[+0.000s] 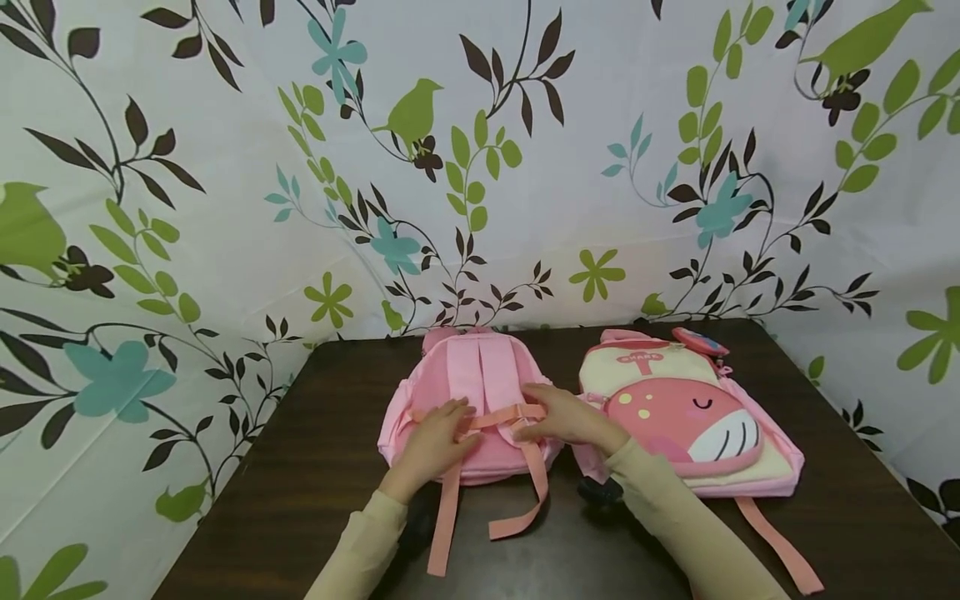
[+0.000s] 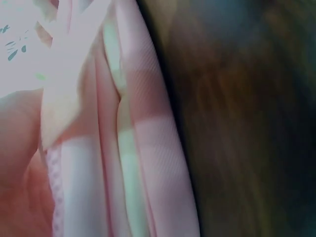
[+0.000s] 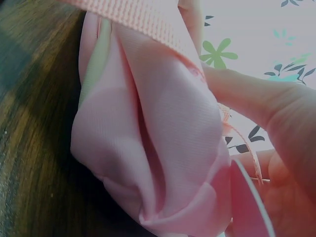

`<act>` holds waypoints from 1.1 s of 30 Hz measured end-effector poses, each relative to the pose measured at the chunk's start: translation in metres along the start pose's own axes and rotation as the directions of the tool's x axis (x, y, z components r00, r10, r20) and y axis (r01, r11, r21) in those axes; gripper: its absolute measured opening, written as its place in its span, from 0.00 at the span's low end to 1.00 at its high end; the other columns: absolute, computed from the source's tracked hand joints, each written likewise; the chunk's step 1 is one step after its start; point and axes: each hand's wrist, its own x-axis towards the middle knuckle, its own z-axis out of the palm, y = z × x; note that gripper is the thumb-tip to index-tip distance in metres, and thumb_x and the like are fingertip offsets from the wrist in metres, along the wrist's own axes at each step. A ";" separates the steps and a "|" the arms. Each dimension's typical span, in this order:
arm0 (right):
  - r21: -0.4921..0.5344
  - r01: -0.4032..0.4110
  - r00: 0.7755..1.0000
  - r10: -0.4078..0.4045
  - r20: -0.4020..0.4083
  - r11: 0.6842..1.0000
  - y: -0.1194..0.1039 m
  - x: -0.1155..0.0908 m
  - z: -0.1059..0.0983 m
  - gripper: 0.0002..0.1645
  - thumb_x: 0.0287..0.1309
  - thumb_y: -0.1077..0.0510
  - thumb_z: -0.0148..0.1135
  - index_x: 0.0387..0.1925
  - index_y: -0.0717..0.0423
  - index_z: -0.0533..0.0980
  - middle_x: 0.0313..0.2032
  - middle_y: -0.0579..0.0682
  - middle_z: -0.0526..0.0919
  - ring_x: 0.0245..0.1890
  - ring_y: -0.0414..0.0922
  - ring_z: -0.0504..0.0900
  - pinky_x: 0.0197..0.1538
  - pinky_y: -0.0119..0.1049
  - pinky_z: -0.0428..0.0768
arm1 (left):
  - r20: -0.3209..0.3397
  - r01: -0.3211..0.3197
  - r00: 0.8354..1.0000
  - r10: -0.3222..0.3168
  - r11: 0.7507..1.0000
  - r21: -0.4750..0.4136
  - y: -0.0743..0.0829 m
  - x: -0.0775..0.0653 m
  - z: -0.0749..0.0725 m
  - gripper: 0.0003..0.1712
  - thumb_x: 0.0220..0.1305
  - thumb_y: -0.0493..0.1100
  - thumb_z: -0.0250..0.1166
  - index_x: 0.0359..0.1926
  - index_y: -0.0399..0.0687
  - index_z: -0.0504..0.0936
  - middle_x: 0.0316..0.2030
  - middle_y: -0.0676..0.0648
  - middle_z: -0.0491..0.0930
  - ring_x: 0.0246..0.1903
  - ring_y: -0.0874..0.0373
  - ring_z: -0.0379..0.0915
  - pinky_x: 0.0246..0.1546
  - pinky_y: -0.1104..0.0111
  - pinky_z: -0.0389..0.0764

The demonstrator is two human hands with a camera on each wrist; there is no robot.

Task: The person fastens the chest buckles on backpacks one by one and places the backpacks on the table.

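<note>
A pink backpack [image 1: 431, 383] lies on the table with its back panel and shoulder straps [image 1: 463, 367] facing up. My left hand [image 1: 435, 446] rests on its left side, fingers extended over the orange webbing strap [image 1: 491, 419]. On the right side, my right hand [image 1: 570, 417] touches the bag, thumb and fingers spread to either side of the strap's end. The right wrist view shows the thumb [image 3: 247, 94] lying along the pink fabric [image 3: 173, 113]. Two loose webbing ends [image 1: 445, 525] hang toward the front. In the left wrist view, the bag's pink side [image 2: 153, 148] stands beside the hand.
A second backpack [image 1: 780, 454], pink and cream with a whale pocket [image 1: 660, 417], lies to the right, its orange strap [image 1: 783, 546] trailing forward. Both stand on a dark wooden table [image 1: 300, 467]. A leaf-and-bird patterned cloth [image 1: 525, 208] hangs behind.
</note>
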 end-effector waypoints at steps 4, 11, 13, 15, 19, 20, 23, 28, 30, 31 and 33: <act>0.008 0.021 1.000 -0.021 0.012 1.000 0.001 -0.001 0.002 0.56 0.52 0.40 0.76 0.73 0.63 0.63 0.70 0.60 0.68 0.70 0.59 0.66 0.68 0.58 0.66 | -0.032 -0.065 0.997 0.067 0.996 0.055 0.004 0.001 0.004 0.25 0.65 0.49 0.69 0.57 0.39 0.82 0.61 0.37 0.77 0.64 0.38 0.69 0.66 0.40 0.63; -0.002 0.029 1.000 -0.029 0.007 1.000 0.003 -0.001 0.000 0.56 0.53 0.38 0.75 0.73 0.62 0.63 0.70 0.59 0.68 0.69 0.58 0.67 0.67 0.58 0.67 | -0.099 -0.107 0.989 0.112 0.993 0.048 0.018 0.010 0.007 0.20 0.65 0.47 0.70 0.53 0.41 0.83 0.48 0.43 0.84 0.52 0.45 0.78 0.64 0.38 0.63; -0.017 0.027 1.000 -0.026 0.008 1.000 0.003 -0.001 -0.001 0.56 0.53 0.37 0.74 0.74 0.61 0.63 0.70 0.59 0.68 0.69 0.58 0.66 0.68 0.59 0.66 | -0.108 -0.115 0.987 0.118 0.993 0.032 0.022 0.014 0.008 0.18 0.65 0.46 0.70 0.52 0.41 0.84 0.43 0.45 0.84 0.47 0.48 0.80 0.65 0.40 0.64; -0.023 0.027 1.000 -0.026 0.005 0.999 0.001 -0.001 -0.002 0.56 0.53 0.37 0.74 0.74 0.61 0.63 0.71 0.60 0.67 0.71 0.58 0.65 0.69 0.59 0.65 | -0.107 -0.113 0.988 0.114 0.993 0.016 0.026 0.018 0.008 0.17 0.65 0.46 0.70 0.52 0.42 0.84 0.42 0.46 0.84 0.44 0.50 0.80 0.65 0.42 0.65; -0.019 0.033 0.999 -0.033 0.004 0.999 -0.001 0.000 -0.004 0.55 0.53 0.38 0.74 0.73 0.60 0.63 0.71 0.60 0.67 0.70 0.57 0.65 0.68 0.59 0.65 | -0.098 -0.104 0.990 0.102 0.994 -0.017 0.033 0.022 0.008 0.17 0.66 0.46 0.69 0.53 0.43 0.83 0.43 0.46 0.83 0.42 0.53 0.78 0.57 0.52 0.76; -0.016 0.029 1.000 -0.029 0.004 0.999 -0.002 0.000 -0.004 0.55 0.52 0.37 0.74 0.73 0.60 0.64 0.70 0.59 0.67 0.70 0.57 0.66 0.68 0.59 0.65 | -0.096 -0.100 0.991 0.097 0.995 -0.022 0.035 0.023 0.007 0.17 0.66 0.46 0.69 0.53 0.44 0.83 0.43 0.47 0.83 0.41 0.54 0.77 0.54 0.55 0.78; -0.007 0.014 1.000 -0.014 0.008 1.000 -0.002 -0.001 -0.003 0.56 0.51 0.36 0.75 0.73 0.59 0.64 0.71 0.59 0.67 0.70 0.57 0.66 0.68 0.60 0.65 | -0.099 -0.097 0.991 0.095 0.995 -0.016 0.037 0.024 0.009 0.18 0.66 0.46 0.69 0.53 0.44 0.83 0.43 0.48 0.82 0.38 0.56 0.75 0.43 0.60 0.81; 0.011 -0.016 1.000 0.016 0.009 1.000 0.000 -0.001 -0.001 0.56 0.49 0.37 0.75 0.73 0.58 0.65 0.71 0.57 0.67 0.70 0.57 0.65 0.69 0.60 0.64 | -0.106 -0.108 0.989 0.106 0.994 -0.009 0.039 0.027 0.011 0.20 0.65 0.46 0.71 0.55 0.44 0.83 0.41 0.49 0.81 0.35 0.57 0.72 0.38 0.65 0.80; 0.011 -0.022 1.000 0.022 0.006 1.000 0.000 -0.001 -0.001 0.56 0.49 0.37 0.76 0.73 0.57 0.65 0.71 0.57 0.67 0.71 0.57 0.65 0.69 0.59 0.64 | -0.108 -0.113 0.988 0.111 0.994 -0.009 0.039 0.028 0.012 0.20 0.64 0.46 0.71 0.55 0.45 0.83 0.41 0.49 0.81 0.35 0.58 0.72 0.38 0.67 0.80; 0.012 -0.025 1.000 0.025 0.005 1.000 0.001 -0.001 -0.001 0.56 0.49 0.37 0.76 0.73 0.57 0.65 0.71 0.57 0.67 0.70 0.57 0.65 0.69 0.59 0.64 | -0.109 -0.114 0.988 0.113 0.993 -0.009 0.040 0.028 0.012 0.20 0.64 0.46 0.71 0.55 0.45 0.83 0.41 0.49 0.81 0.35 0.58 0.72 0.38 0.67 0.80; 0.013 -0.027 1.000 0.027 0.006 1.000 0.002 -0.002 0.000 0.55 0.50 0.37 0.75 0.73 0.57 0.65 0.71 0.58 0.67 0.70 0.57 0.65 0.69 0.59 0.64 | -0.113 -0.119 0.987 0.117 0.993 -0.013 0.041 0.029 0.012 0.20 0.64 0.46 0.72 0.55 0.44 0.83 0.41 0.49 0.81 0.34 0.58 0.72 0.37 0.66 0.80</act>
